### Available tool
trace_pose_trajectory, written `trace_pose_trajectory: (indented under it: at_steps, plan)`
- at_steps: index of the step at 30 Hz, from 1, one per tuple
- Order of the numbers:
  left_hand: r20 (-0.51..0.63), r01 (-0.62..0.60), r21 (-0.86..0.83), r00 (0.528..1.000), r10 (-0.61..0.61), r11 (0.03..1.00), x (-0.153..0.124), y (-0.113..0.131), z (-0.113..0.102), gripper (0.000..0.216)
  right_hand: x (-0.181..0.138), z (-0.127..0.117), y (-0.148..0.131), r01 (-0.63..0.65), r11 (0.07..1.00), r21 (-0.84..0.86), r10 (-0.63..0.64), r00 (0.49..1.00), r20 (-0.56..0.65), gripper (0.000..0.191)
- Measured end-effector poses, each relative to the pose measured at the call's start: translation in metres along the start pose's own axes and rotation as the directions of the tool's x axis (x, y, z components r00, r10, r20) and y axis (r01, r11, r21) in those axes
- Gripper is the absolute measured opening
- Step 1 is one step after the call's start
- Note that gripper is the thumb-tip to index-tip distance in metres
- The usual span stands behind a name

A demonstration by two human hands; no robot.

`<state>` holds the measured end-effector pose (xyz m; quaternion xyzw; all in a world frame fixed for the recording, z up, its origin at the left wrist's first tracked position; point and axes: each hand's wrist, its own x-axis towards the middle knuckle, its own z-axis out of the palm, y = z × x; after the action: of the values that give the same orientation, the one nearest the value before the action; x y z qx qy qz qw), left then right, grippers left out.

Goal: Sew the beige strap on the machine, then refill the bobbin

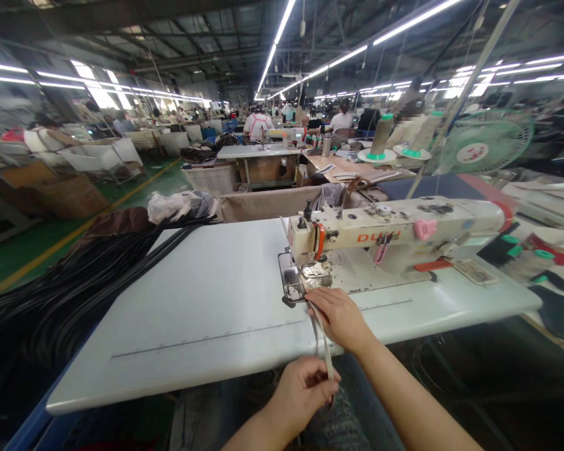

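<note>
A cream sewing machine (395, 235) stands on a white table (207, 313). A narrow pale strap (324, 343) runs from the needle plate (292, 285) back over the table's front edge. My right hand (341, 316) lies flat on the strap just in front of the needle plate, pressing it onto the table. My left hand (305, 385) is below the table edge and pinches the strap's near end between thumb and fingers.
A large heap of black straps (66, 294) covers the table's left end. Thread cones (380, 138) and a green fan (484, 144) stand behind the machine. Dark pieces (559, 310) lie at the right. Other people work at distant tables.
</note>
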<state>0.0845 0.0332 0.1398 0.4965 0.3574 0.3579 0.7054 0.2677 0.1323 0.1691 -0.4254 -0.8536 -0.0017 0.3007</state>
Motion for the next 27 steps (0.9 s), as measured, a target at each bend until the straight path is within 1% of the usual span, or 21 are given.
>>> trace_pose_trajectory:
  at_steps: [2,4,6,8,13,17,20,23,27]
  plan:
    - [0.027,-0.107,0.128,0.994,0.104,0.986,-0.003,0.006,0.000,0.049,0.001,0.000,0.000,-0.010,1.000,-0.003,0.011,1.000,0.013,0.032]
    - [0.083,-0.176,0.256,0.984,0.160,0.950,-0.006,0.012,-0.001,0.040,0.002,-0.001,-0.001,-0.024,0.999,-0.020,0.025,0.999,0.022,0.040]
    - [0.140,-0.214,0.333,0.974,0.177,0.918,-0.009,0.016,-0.001,0.036,0.002,-0.001,-0.002,-0.035,0.998,-0.046,0.036,0.999,0.018,0.045]
    - [0.174,-0.229,0.363,0.969,0.176,0.903,-0.010,0.018,-0.002,0.037,0.002,0.000,-0.002,-0.042,0.997,-0.068,0.043,0.999,0.012,0.047]
    - [0.219,-0.251,0.386,0.960,0.176,0.888,-0.010,0.020,-0.003,0.037,0.000,0.001,-0.003,-0.016,0.998,-0.061,0.017,1.000,0.011,0.038]
    - [0.326,-0.345,0.348,0.916,0.233,0.871,-0.010,0.025,-0.002,0.037,-0.002,-0.002,-0.006,0.009,0.998,-0.054,-0.009,1.000,0.015,0.030]
    - [0.374,-0.379,0.308,0.892,0.255,0.873,-0.010,0.027,0.000,0.034,-0.003,-0.004,-0.007,0.035,0.998,-0.054,-0.034,0.999,0.022,0.026]
    - [0.400,-0.391,0.292,0.879,0.260,0.873,-0.011,0.025,0.000,0.033,-0.004,-0.004,-0.006,0.032,0.997,-0.069,-0.029,0.999,0.040,0.026]
    - [0.423,-0.388,0.306,0.873,0.241,0.869,-0.010,0.015,-0.003,0.039,0.000,-0.003,-0.005,0.002,0.994,-0.111,0.008,0.996,0.087,0.034]
